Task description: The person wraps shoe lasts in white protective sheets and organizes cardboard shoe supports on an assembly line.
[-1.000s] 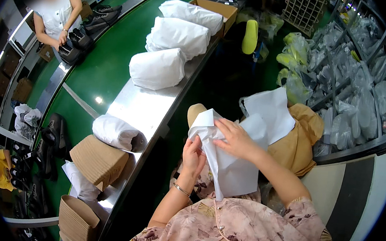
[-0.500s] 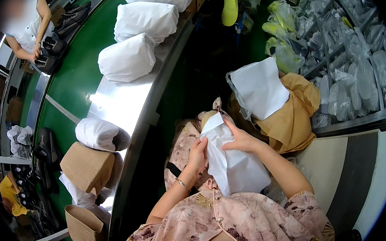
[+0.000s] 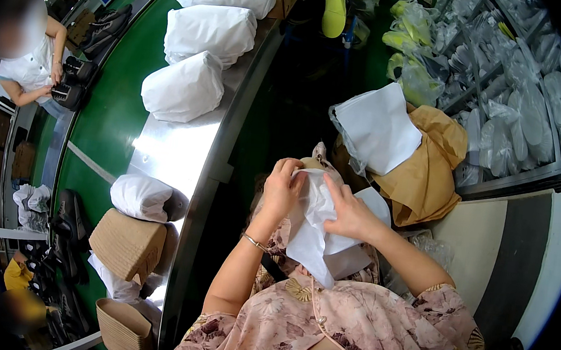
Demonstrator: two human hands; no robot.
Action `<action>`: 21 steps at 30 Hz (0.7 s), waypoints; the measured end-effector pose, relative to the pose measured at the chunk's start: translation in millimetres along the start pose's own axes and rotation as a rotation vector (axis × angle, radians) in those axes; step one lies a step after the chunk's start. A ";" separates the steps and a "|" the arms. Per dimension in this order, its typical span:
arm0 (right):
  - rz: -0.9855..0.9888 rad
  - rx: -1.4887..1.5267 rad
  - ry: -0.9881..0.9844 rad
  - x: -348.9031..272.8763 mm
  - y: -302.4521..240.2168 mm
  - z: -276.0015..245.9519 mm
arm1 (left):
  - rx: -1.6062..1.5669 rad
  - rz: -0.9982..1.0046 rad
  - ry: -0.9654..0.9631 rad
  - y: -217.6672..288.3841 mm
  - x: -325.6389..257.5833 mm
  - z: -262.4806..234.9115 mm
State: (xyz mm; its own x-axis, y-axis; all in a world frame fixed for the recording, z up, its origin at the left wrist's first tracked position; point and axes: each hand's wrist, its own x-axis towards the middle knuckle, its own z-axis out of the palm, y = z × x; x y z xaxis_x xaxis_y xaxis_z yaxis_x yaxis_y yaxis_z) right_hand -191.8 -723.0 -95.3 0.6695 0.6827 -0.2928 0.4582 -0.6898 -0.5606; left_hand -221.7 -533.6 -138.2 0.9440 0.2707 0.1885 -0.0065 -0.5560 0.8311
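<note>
A crumpled sheet of white wrapping paper (image 3: 313, 221) lies bunched over my lap, its lower corner hanging toward my chest. My left hand (image 3: 282, 190) grips the upper left edge with curled fingers; the fingertips are partly behind the paper. On the right side, my right hand (image 3: 352, 214) holds a fold between thumb and fingers. A tan rounded thing (image 3: 311, 164) peeks out beyond the paper's top edge, its kind hidden. Nearby, to the right, a stack of flat white sheets (image 3: 379, 127) rests in a clear bag on brown paper (image 3: 426, 164).
Along the conveyor's metal edge (image 3: 183, 141) on my left stand several white paper-wrapped bundles (image 3: 211, 33) and corrugated cardboard pieces (image 3: 129, 243). A co-worker (image 3: 33, 63) handles dark shoes across the green belt. At right, a rack (image 3: 483, 73) holds bagged insoles.
My left hand has risen from the paper's lower left side to its top edge. The paper is more bunched and gathered toward the left. The co-worker leans slightly differently.
</note>
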 end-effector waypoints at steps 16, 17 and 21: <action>0.027 0.743 -0.112 24.8 28.5 19.3 | -1.119 -0.645 0.225 -2.9 -9.7 16.4; 0.037 0.818 -0.101 29.8 29.7 19.8 | -1.135 -0.638 0.219 0.8 -9.2 15.2; 0.076 1.005 0.022 46.8 16.7 12.9 | -1.199 -0.624 0.252 5.8 -5.0 12.6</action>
State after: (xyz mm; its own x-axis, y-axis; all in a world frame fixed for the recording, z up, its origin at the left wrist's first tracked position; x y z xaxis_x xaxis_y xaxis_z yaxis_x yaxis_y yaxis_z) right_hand -160.5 -699.4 -128.3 0.6915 0.6338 -0.3466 -0.2850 -0.2015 -0.9371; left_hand -222.3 -548.0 -140.8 0.8115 0.4285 -0.3972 -0.0074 0.6873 0.7263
